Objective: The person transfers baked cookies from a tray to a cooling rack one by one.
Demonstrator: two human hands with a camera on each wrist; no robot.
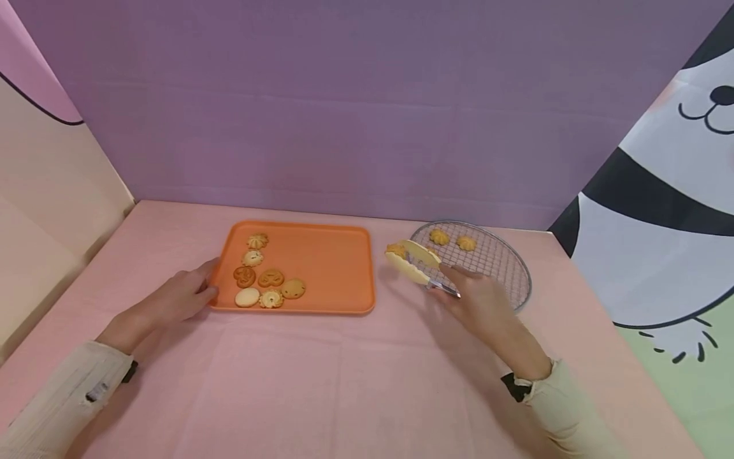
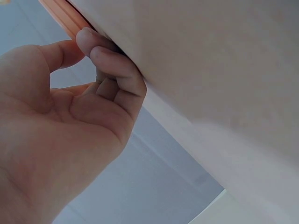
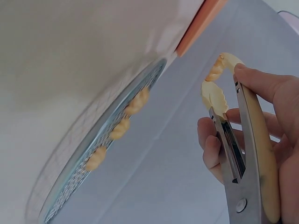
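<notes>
My left hand (image 1: 179, 296) pinches the left rim of an orange tray (image 1: 338, 268) between thumb and fingers; the left wrist view shows the tray's edge (image 2: 60, 17) in that pinch. Several cookies lie at the tray's left side, among them a pretzel-shaped cookie (image 1: 244, 276) and a pale oval cookie (image 1: 247, 298). In my right hand (image 1: 483, 307) are metal tongs with cream-coloured tips (image 1: 406, 268). A golden swirled cookie (image 3: 215, 69) sits between those tips, raised between the tray and a round wire rack (image 1: 501, 268).
On the rack stand a ridged cookie (image 1: 439, 237), a second ridged cookie (image 1: 467, 243) and a third cookie (image 3: 96, 158), mostly behind the tongs in the head view. A pink cloth (image 1: 321, 389) covers the table. Behind rises a purple backdrop (image 1: 344, 127); a panda-printed panel (image 1: 665, 210) stands right.
</notes>
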